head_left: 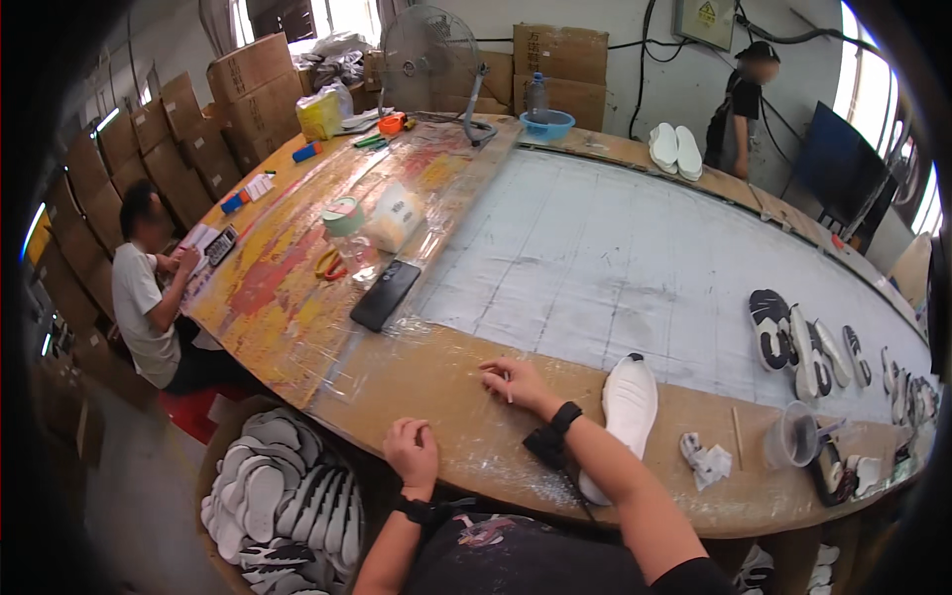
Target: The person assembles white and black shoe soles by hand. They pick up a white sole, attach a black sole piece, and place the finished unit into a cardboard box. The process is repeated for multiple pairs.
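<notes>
two hands at the near edge of the surface, white sole beside the right forearm

right hand (514, 382): resting on the brown wooden edge of the surface (426, 377), fingers loosely curled together, with a thin white sliver showing at the fingertips; too small to tell what it is or whether it is gripped. black band on the wrist.

left hand (412, 451): at the near rim of the surface, fingers curled into a loose fist, nothing seen in it. black band on the wrist.

white shoe sole (627, 412): lying flat on the surface, just right of the right forearm, toe pointing away, apart from the right hand and well apart from the left.

nearby: crumpled white rag (706, 460) and clear plastic cup (791, 436) to the right of the sole; black phone (386, 295) on the plastic-covered patch beyond the hands; bin of white soles (273, 501) below the left hand, off the surface; row of black-and-white soles (803, 347) at far right.
</notes>
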Available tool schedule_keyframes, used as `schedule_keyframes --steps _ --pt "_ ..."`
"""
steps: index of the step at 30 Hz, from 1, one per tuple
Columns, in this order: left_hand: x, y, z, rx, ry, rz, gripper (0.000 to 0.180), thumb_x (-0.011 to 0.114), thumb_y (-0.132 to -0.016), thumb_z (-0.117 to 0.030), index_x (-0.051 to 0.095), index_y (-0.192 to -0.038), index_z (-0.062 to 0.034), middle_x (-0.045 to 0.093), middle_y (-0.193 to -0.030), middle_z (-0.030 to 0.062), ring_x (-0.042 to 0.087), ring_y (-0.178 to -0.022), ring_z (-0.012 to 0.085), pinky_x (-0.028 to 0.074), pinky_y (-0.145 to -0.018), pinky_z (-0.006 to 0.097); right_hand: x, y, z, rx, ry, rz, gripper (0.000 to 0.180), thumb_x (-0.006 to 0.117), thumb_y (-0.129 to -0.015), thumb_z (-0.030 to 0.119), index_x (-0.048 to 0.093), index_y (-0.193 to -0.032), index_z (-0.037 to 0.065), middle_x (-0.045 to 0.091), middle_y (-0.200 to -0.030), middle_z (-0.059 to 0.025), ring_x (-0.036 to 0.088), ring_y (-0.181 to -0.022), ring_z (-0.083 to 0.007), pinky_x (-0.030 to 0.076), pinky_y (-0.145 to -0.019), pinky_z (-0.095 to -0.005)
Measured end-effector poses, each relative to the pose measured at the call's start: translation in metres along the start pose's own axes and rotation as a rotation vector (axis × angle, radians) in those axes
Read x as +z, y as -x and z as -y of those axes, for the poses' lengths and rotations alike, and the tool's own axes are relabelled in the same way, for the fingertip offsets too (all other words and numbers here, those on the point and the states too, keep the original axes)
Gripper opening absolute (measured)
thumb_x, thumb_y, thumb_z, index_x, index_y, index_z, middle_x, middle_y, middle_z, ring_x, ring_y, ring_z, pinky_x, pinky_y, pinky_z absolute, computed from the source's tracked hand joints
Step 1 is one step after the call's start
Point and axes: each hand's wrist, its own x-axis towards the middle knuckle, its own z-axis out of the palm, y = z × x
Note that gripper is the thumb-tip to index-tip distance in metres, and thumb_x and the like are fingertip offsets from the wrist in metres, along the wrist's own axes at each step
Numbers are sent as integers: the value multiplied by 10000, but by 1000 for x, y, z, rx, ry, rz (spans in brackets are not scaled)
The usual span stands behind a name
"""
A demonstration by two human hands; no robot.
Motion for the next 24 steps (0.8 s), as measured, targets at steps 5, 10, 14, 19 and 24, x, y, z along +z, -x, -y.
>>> schedule_keyframes --steps 5,10,14,19,24 --pt "-2 -3 4 33 26 1 47 586 -696 -64 593 -741 -77 557 -805 79 539 -764 273 409 -685 378 5 -5 3 -29 71 -30 268 561 -791 179 602 -999 14 611 -676 -40 539 -547 -81 450 -518 -231" --pt "0 -3 2 -10 38 38 38 572 -707 -79 586 -743 -84 561 -789 70 546 -750 264 406 -651 377 7 -15 -17 -4 -14 -67 283 569 -787 202 597 -981 -4 599 -657 -48 535 -549 -96 447 -526 -237" --pt "1 1 6 12 5 -16 67 592 -696 -85 594 -763 -91 571 -807 64 543 -777 265 406 -665 371 10 -10 -4 -30 22 -71 281 583 -790 221 599 -979 14 595 -656 -50 537 -559 -95 448 -520 -247" --pt "6 3 9 -55 42 6 68 595 -691 -86 599 -757 -97 575 -818 64 541 -779 273 412 -676 384 7 -10 -19 -8 21 -81 253 587 -790 208 601 -966 27 590 -666 -43 531 -555 -96 441 -515 -245" --pt "6 1 11 -23 48 -22 75 590 -688 -92 596 -761 -109 569 -809 36 540 -788 240 397 -675 361 9 -12 -18 -34 42 -86 263 594 -780 180 593 -984 14 596 -702 -35 541 -594 -97 454 -541 -247"
